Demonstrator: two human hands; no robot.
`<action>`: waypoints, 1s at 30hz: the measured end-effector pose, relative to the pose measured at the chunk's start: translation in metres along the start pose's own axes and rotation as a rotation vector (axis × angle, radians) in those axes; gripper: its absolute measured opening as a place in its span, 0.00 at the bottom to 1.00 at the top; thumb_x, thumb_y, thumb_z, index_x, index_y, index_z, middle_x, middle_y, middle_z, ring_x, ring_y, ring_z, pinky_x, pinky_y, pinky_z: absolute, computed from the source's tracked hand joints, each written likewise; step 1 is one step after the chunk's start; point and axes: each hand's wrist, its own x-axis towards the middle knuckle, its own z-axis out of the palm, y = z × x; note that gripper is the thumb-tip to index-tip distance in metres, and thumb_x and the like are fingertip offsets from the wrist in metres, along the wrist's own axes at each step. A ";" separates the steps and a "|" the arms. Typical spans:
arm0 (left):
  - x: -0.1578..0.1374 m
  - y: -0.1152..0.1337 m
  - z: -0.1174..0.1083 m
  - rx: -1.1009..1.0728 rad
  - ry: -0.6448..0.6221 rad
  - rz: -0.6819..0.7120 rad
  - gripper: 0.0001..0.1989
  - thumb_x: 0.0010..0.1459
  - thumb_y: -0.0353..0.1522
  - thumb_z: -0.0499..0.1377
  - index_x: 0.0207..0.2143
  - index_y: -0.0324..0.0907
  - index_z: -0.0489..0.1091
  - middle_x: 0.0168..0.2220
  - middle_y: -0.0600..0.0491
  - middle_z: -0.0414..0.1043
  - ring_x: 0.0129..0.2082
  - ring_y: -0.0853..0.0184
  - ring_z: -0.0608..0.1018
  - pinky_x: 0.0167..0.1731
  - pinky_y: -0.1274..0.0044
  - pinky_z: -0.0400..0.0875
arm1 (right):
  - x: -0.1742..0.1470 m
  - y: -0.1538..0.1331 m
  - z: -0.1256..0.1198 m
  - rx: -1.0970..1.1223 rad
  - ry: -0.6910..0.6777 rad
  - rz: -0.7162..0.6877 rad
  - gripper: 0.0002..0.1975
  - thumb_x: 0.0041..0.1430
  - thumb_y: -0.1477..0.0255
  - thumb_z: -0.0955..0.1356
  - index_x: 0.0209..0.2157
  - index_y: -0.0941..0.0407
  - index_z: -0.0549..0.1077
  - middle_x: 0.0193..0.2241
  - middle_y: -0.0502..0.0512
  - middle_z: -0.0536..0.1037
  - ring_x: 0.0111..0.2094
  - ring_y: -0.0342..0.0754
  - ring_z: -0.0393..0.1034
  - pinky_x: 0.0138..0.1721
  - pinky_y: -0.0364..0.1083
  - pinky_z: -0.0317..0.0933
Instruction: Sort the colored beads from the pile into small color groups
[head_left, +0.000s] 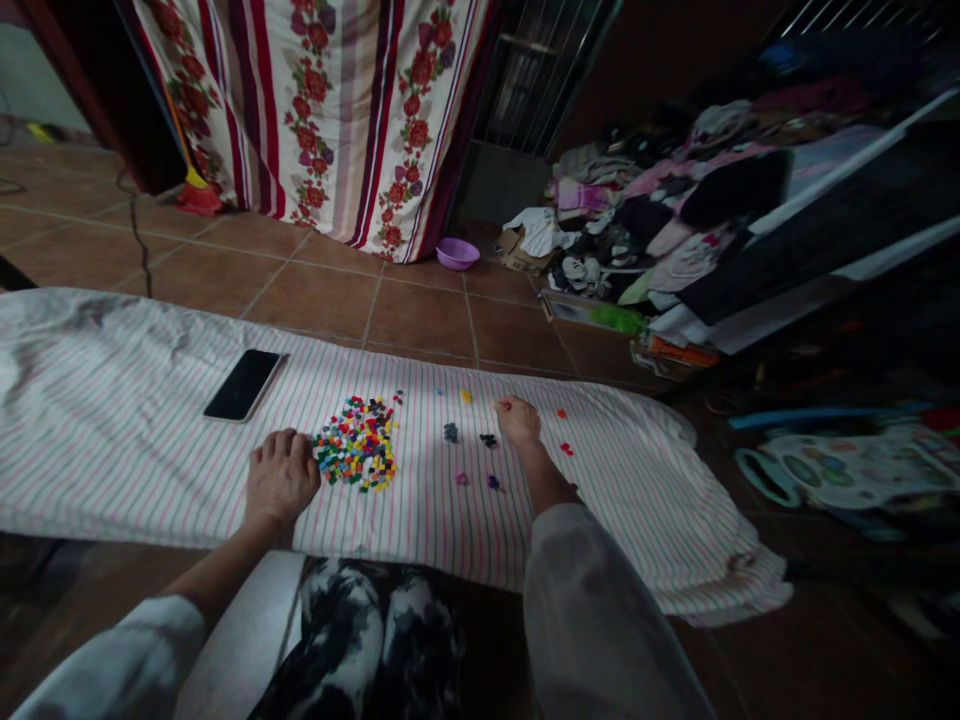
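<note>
A mixed heap of small coloured cubes [358,445] lies on the striped cloth [180,470]. My left hand [282,478] rests palm down against the heap's left side, its fingers lying on the cloth. To the right, my right hand [519,420] is low over the cloth with its fingertips pinched together; whatever is between them is too small to make out. Around it sit little one-colour groups: yellow pieces [466,396], grey pieces [451,432], black pieces [488,440], pink pieces [461,479], purple pieces [493,482], red pieces [566,449] and an orange piece [561,413].
Left of the heap lies a dark-screened phone [244,385]. Beyond the cloth, a purple basin [457,254] stands on the tiled floor near a floral curtain [315,120]. Piled clothes [660,200] fill the right background; a red broom [199,198] leans at the left.
</note>
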 end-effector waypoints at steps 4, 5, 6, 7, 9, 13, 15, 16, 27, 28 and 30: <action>0.000 0.000 -0.001 0.004 -0.007 -0.003 0.13 0.59 0.34 0.48 0.41 0.40 0.67 0.47 0.43 0.68 0.47 0.55 0.67 0.43 0.66 0.58 | -0.002 -0.001 0.000 -0.008 0.003 -0.011 0.13 0.61 0.69 0.63 0.42 0.55 0.78 0.40 0.58 0.80 0.42 0.49 0.73 0.40 0.42 0.61; 0.000 0.000 -0.002 0.000 -0.009 -0.003 0.13 0.59 0.33 0.47 0.41 0.40 0.67 0.47 0.43 0.68 0.48 0.55 0.67 0.43 0.66 0.58 | -0.002 -0.002 0.000 -0.012 0.003 -0.011 0.14 0.61 0.69 0.63 0.43 0.55 0.78 0.40 0.59 0.80 0.42 0.49 0.73 0.41 0.42 0.61; 0.000 0.001 -0.002 -0.005 -0.009 -0.004 0.13 0.59 0.33 0.47 0.41 0.40 0.67 0.47 0.43 0.68 0.48 0.55 0.67 0.43 0.66 0.58 | -0.003 -0.002 -0.001 -0.017 0.002 -0.008 0.14 0.61 0.70 0.63 0.43 0.55 0.78 0.40 0.59 0.80 0.42 0.49 0.73 0.41 0.42 0.61; 0.000 0.001 -0.003 -0.013 -0.009 -0.006 0.13 0.59 0.33 0.47 0.41 0.40 0.67 0.47 0.43 0.68 0.48 0.55 0.66 0.43 0.66 0.58 | -0.004 -0.003 -0.001 -0.022 0.001 -0.004 0.14 0.62 0.70 0.62 0.43 0.55 0.78 0.40 0.59 0.80 0.42 0.49 0.73 0.41 0.43 0.61; 0.001 0.001 -0.003 -0.029 -0.011 -0.010 0.13 0.59 0.33 0.48 0.41 0.39 0.67 0.47 0.42 0.68 0.48 0.55 0.66 0.43 0.65 0.58 | -0.005 -0.004 -0.002 -0.029 -0.003 0.006 0.15 0.62 0.70 0.62 0.44 0.56 0.77 0.40 0.60 0.79 0.42 0.49 0.73 0.41 0.43 0.62; 0.001 0.001 -0.004 -0.027 -0.014 -0.007 0.12 0.58 0.32 0.48 0.41 0.40 0.68 0.46 0.43 0.68 0.47 0.55 0.67 0.43 0.65 0.58 | -0.009 -0.007 -0.005 -0.024 -0.006 0.015 0.17 0.62 0.72 0.60 0.47 0.57 0.75 0.42 0.61 0.79 0.44 0.50 0.72 0.42 0.44 0.61; 0.001 0.001 -0.003 -0.014 -0.009 -0.002 0.12 0.58 0.33 0.48 0.40 0.40 0.67 0.46 0.43 0.68 0.47 0.55 0.67 0.43 0.66 0.58 | -0.011 -0.008 -0.006 -0.025 -0.007 0.016 0.17 0.62 0.73 0.60 0.48 0.57 0.75 0.43 0.62 0.78 0.44 0.50 0.72 0.42 0.44 0.61; 0.001 0.000 -0.003 -0.009 -0.007 0.001 0.12 0.58 0.33 0.48 0.40 0.40 0.67 0.46 0.43 0.68 0.47 0.55 0.67 0.43 0.66 0.58 | -0.012 -0.010 -0.006 -0.028 -0.005 0.019 0.17 0.63 0.73 0.60 0.48 0.57 0.75 0.43 0.62 0.78 0.44 0.50 0.72 0.43 0.44 0.61; 0.001 0.000 -0.002 -0.002 -0.019 0.001 0.12 0.59 0.33 0.48 0.41 0.40 0.67 0.46 0.43 0.68 0.47 0.55 0.66 0.42 0.66 0.57 | -0.042 -0.048 -0.005 0.096 0.138 -0.156 0.18 0.60 0.75 0.60 0.48 0.57 0.75 0.45 0.60 0.74 0.43 0.49 0.69 0.45 0.44 0.59; 0.001 0.000 -0.003 -0.007 -0.021 -0.001 0.12 0.59 0.33 0.48 0.41 0.40 0.67 0.46 0.43 0.68 0.47 0.55 0.66 0.42 0.66 0.57 | -0.046 -0.054 -0.002 0.125 0.148 -0.189 0.18 0.60 0.75 0.60 0.47 0.57 0.75 0.44 0.60 0.74 0.43 0.49 0.69 0.45 0.44 0.59; 0.001 0.000 -0.003 -0.016 -0.028 -0.005 0.12 0.59 0.33 0.48 0.41 0.40 0.67 0.46 0.43 0.68 0.47 0.55 0.66 0.42 0.65 0.57 | -0.057 -0.065 0.004 0.195 0.163 -0.277 0.17 0.59 0.76 0.60 0.45 0.56 0.76 0.43 0.58 0.75 0.42 0.48 0.68 0.45 0.44 0.60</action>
